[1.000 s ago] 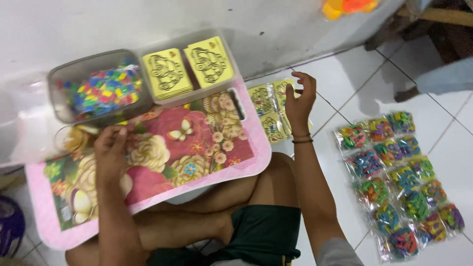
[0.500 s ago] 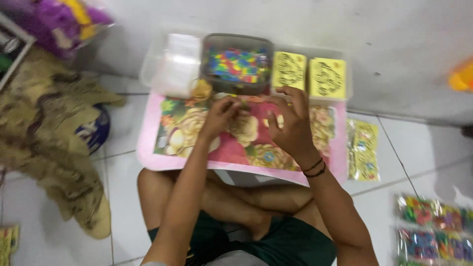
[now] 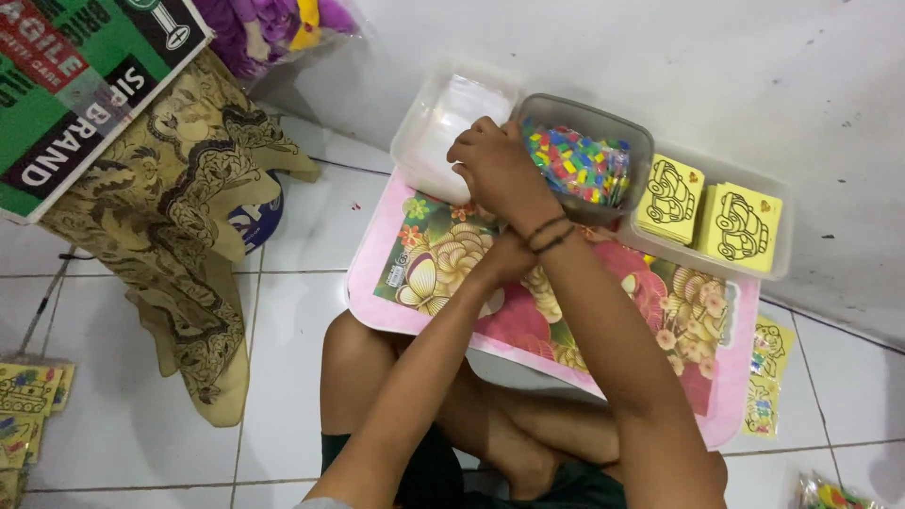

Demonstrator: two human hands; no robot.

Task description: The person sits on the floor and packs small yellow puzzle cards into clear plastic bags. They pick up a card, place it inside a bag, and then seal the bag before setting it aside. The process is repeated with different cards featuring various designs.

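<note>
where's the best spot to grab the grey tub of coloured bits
Probably the far rim of the grey tub, coming from above on the wall side. Its lip is bare there, while the right hand covers the near-left corner, the clear container crowds its left and the yellow card tray its right.

Home floor – white tiles (image 3: 311, 226), patterned cloth (image 3: 189, 217)

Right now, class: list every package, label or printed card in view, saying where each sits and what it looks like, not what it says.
Carton: top left, on patterned cloth; flat, green, red and white with lettering.
Yellow cards: two stacks in the clear tub, upper right; square, black line drawings.
Sachet: floor, right of the pink tray; clear with a yellow card inside.
Card packs: left edge, on the floor; yellow, partly cut off.
</note>
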